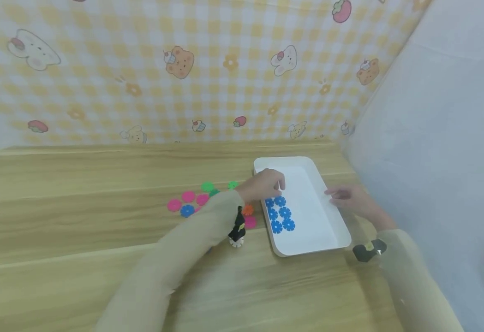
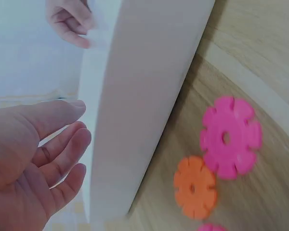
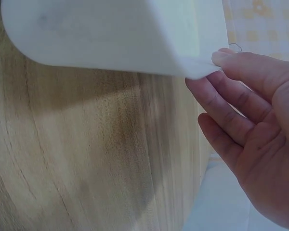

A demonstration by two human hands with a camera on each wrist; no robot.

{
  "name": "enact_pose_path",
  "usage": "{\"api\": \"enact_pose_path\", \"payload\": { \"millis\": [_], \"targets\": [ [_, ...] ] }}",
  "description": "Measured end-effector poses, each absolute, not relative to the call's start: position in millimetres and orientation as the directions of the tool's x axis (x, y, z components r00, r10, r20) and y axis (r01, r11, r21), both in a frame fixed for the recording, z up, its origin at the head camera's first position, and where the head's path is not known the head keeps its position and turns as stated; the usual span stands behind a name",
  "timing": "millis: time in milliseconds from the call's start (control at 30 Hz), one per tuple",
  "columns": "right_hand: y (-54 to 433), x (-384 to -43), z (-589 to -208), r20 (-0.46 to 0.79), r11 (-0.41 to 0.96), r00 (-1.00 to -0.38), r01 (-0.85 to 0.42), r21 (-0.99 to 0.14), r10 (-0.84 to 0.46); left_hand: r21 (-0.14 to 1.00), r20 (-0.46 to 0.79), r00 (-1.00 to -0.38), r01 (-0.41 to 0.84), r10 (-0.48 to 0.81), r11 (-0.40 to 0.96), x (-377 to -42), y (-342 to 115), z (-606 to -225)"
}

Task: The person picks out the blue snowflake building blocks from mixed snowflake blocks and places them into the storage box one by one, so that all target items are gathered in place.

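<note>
A white tray (image 1: 314, 221) sits on the right side of the wooden table. Blue notched flower discs (image 1: 284, 212) lie inside it in two columns along its left wall. My left hand (image 1: 268, 184) hovers over the tray's left part, just above the discs. Its fingers are loosely bent, and the left wrist view shows nothing held between thumb and fingers (image 2: 62, 149). At the tray's right rim my right hand (image 1: 351, 200) pinches the edge between thumb and fingers, as the right wrist view (image 3: 250, 106) confirms.
Left of the tray, loose discs lie on the table: pink (image 1: 174, 205), green (image 1: 207, 186), orange (image 1: 247, 210) and one blue (image 1: 187, 210). My left forearm hides part of this group. A white disc (image 1: 236, 242) shows beside the left wrist. A checked cloth (image 1: 225, 92) hangs behind the table.
</note>
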State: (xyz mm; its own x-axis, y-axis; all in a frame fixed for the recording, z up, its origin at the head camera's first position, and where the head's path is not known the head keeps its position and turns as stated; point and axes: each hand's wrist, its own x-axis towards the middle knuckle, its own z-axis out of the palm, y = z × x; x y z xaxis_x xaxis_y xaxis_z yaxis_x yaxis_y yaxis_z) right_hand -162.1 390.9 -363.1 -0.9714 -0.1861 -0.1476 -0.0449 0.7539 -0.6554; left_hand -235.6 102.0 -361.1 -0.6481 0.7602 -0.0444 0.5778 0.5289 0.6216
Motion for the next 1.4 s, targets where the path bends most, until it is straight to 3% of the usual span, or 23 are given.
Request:
{"api": "enact_pose_path", "payload": {
  "millis": [267,533,733,967,1400],
  "targets": [
    [390.9,-163.3,-364.8,-0.116,0.747,-0.972,-0.077,-0.660,-0.202,0.667,0.075,-0.655,0.594,0.752,0.451,-223.9,43.2,-358.7],
    [390.9,-162.1,-364.9,-0.117,0.756,-0.975,-0.069,-0.650,-0.190,0.734,-0.050,-0.696,0.461,0.716,0.499,-199.0,-21.1,-364.0],
    [388.8,-160.7,-363.2,-0.120,0.747,-0.970,-0.080,-0.660,-0.210,0.726,-0.079,-0.619,0.501,0.781,0.471,-181.2,-55.6,-365.1],
    [388.9,-159.1,-362.2,-0.109,0.741,-0.970,-0.093,-0.665,-0.219,0.713,-0.128,-0.539,0.534,0.833,0.455,-160.8,-70.9,-370.0],
    [388.1,-158.4,-363.0,-0.095,0.741,-0.972,-0.099,-0.664,-0.214,0.672,-0.155,-0.567,0.540,0.809,0.508,-155.4,-74.5,-383.3]
  ]
}}
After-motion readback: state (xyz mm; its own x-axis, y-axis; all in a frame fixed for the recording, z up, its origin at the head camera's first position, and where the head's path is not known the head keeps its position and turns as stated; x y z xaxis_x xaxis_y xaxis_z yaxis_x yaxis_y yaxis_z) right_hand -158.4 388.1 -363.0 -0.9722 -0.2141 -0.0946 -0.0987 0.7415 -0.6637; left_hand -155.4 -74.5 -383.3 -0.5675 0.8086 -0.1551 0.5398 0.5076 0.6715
